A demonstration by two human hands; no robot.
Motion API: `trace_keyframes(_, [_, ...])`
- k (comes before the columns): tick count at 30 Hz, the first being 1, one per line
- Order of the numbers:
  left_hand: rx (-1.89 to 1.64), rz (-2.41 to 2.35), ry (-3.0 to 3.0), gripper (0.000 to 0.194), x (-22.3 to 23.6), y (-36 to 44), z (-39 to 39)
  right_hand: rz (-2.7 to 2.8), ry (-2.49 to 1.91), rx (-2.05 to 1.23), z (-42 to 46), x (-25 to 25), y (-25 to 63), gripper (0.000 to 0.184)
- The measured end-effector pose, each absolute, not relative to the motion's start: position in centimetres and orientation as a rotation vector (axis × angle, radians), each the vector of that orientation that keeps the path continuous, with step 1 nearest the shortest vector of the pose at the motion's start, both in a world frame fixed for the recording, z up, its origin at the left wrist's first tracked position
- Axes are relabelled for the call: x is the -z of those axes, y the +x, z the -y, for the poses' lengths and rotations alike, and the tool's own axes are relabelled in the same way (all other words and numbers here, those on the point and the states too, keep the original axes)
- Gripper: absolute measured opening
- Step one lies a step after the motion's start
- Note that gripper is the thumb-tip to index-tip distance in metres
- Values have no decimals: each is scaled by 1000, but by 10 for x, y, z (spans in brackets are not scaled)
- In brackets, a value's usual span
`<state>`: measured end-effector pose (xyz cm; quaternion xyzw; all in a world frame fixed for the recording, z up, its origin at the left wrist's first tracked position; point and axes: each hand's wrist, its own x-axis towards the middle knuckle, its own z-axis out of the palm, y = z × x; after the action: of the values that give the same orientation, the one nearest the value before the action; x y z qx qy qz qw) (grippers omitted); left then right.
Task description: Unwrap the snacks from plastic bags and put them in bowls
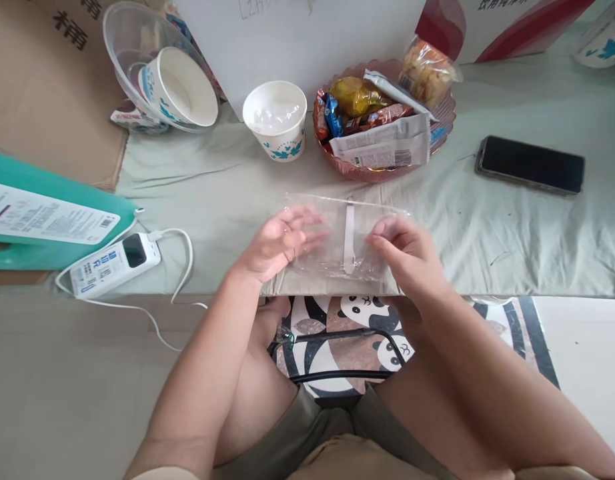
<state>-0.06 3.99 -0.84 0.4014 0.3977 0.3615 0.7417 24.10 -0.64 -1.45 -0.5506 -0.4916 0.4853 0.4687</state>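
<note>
A clear plastic bag (325,263) hangs at the table's front edge between my hands, with a narrow pale strip (348,233) running down it. At its right side, my right hand (405,250) pinches the film between thumb and fingers. My left hand (282,243) is at the left side, fingers apart and slightly curled, the fingertips overlapping the bag. Whether those fingertips are inside or behind the film, I cannot tell. Just beyond the bag stands a white paper cup (282,143) with blue leaf prints and some clear plastic in it.
A pink glass bowl (372,175) of wrapped snacks stands behind the bag. To the right lies a black phone (532,163). Leftward are a white power bank (112,267) with a cable, a green jug (42,213) and a clear plastic tub (122,40) with another paper cup.
</note>
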Motion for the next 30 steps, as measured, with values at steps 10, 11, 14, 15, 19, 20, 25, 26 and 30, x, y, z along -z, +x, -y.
trace_keyframes(10, [-626, -1098, 967, 32, 7, 6, -35, 1213, -1406, -1315, 8, 13, 240, 17])
trace_keyframes(11, [-624, -1088, 947, 34, 6, 5, -35, 1182, -1392, -1328, 8, 12, 240, 18])
trace_keyframes(14, [-697, -1057, 824, 33, 1, 4, -36, 1096, -1315, -1295, 8, 9, 240, 14])
trace_keyframes(15, [-734, -1052, 791, 28, -1, 4, -37, 1067, -1278, -1287, 8, 9, 241, 11])
trace_keyframes(19, [-844, -981, 791, 23, -2, 3, -42, 1010, -1134, -1382, 9, 10, 247, 25])
trace_keyframes(20, [-847, -960, 812, 30, -1, 3, -43, 1022, -1125, -1385, 9, 11, 248, 31])
trace_keyframes(25, [-884, -1052, 983, 25, 7, 5, -42, 950, -1166, -1349, 8, 14, 243, 31])
trace_keyframes(26, [-900, -1061, 996, 30, 9, 6, -42, 890, -1152, -1383, 8, 14, 241, 46])
trace_keyframes(30, [-993, -1084, 1022, 46, 12, 8, -42, 890, -1221, -1607, 6, 12, 237, 38])
